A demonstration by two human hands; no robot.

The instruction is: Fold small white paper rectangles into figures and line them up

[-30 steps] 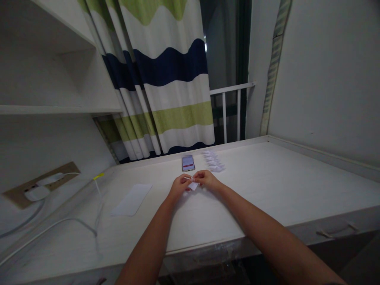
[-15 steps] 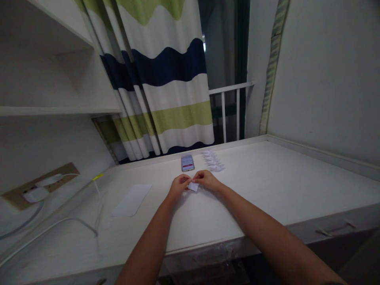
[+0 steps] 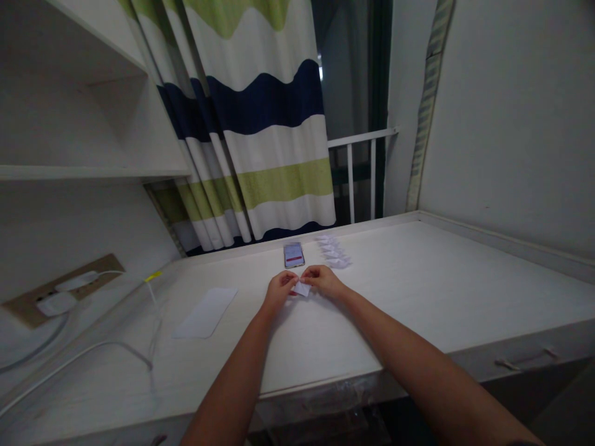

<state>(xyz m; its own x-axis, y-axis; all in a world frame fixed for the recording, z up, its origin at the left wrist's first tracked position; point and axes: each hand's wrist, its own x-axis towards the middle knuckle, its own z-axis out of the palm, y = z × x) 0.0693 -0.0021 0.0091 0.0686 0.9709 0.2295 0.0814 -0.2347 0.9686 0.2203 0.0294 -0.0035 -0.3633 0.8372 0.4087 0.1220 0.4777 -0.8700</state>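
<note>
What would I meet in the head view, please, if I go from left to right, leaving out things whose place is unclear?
Brown socket board → flat paper sheet → left hand → right hand → drawer handle.

Tabletop (image 3: pixel 427 279) spans the lower frame. Centre: left hand (image 3: pixel 277 291) and right hand (image 3: pixel 324 280) near each other, folded paper (image 3: pixel 302 289) held between them. Phone (image 3: pixel 294 254) lies just behind the hands; row of folded pieces (image 3: pixel 333 253) right of the phone, running front to back. Flat sheet (image 3: pixel 207 314) left of the left hand. Lower left: cable (image 3: pixel 125 345); socket panel (image 3: pixel 108 269) on the wall above it. Upper left: shelf (image 3: pixel 93 172). Behind the tabletop: curtain (image 3: pixel 274 102), upper centre; railing (image 3: pixel 351 179) to its right.
</note>
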